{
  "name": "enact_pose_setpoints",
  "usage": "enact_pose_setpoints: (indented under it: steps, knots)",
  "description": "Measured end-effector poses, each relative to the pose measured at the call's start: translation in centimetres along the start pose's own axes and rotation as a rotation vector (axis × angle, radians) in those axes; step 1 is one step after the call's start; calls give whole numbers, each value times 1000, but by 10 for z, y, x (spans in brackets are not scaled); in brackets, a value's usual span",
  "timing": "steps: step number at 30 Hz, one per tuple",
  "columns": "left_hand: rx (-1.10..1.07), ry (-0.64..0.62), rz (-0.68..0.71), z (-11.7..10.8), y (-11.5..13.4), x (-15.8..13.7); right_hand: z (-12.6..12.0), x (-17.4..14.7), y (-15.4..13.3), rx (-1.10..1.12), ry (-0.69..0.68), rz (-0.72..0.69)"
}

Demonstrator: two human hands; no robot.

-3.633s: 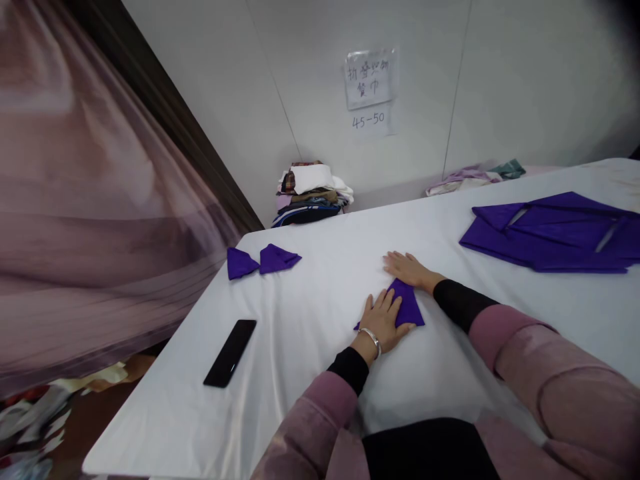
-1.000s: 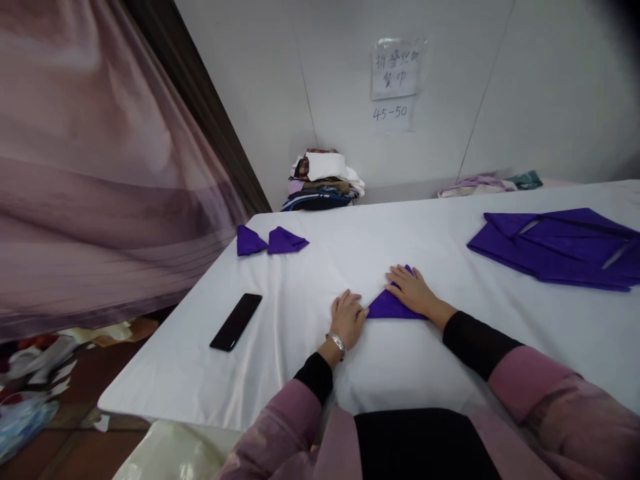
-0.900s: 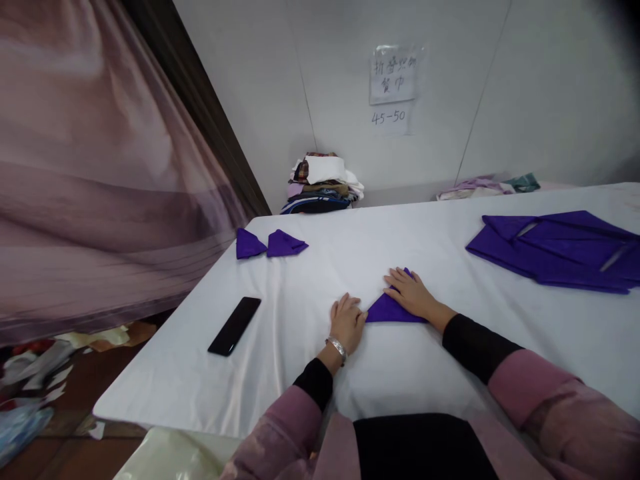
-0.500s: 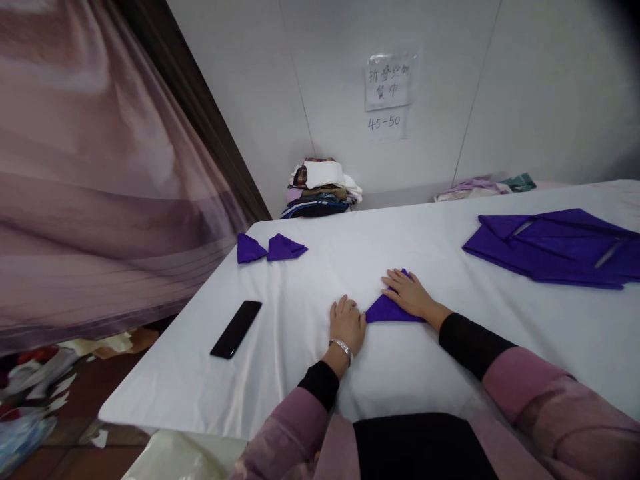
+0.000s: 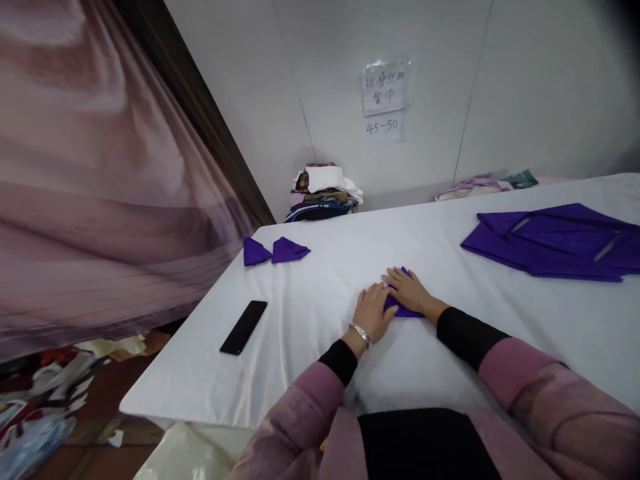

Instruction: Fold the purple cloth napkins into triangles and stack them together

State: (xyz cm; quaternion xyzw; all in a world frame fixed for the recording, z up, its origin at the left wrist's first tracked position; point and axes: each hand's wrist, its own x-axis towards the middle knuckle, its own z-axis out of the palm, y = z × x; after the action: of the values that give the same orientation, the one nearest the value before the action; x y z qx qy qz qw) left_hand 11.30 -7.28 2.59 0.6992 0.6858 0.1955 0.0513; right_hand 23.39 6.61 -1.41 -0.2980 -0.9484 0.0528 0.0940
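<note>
A small folded purple napkin (image 5: 406, 311) lies on the white-covered table (image 5: 320, 373), mostly hidden beneath both hands. My left hand (image 5: 373, 311), with a silver bracelet at the wrist, rests flat over the napkin's left part, fingers stretched out. Flat on its right and upper part lies my right hand (image 5: 407, 290), fingers extended and touching the left fingertips. Two folded purple napkins, one at the far left (image 5: 255, 253) and another beside it (image 5: 289, 250), sit near the back left corner.
A black phone (image 5: 244, 327) lies on the table's left side. Larger purple cloths (image 5: 555, 241) are spread at the right. Against the wall stands a stack of folded clothes (image 5: 323, 193), with handwritten paper signs (image 5: 383, 90) above. A pinkish curtain (image 5: 100, 180) hangs at the left.
My left hand has moved right, from the napkin's left corner onto the napkin, covering more of it. My right hand stays in nearly the same place. The view has shifted slightly.
</note>
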Motion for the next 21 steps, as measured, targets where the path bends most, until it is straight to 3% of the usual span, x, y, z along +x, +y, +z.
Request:
enact_pose_setpoints:
  steps: [3,5,15,21]
  knots:
    - [57,-152,49,17,7,1,2,0,2,1,-1,3]
    - [84,-185,46,24,6,0,1,1,5,12,0,23]
    - [125,-214,18,26,7,1,-6,16,40,56,-20,246]
    - [115,-191,25,28,7,0,-23,13,52,83,64,402]
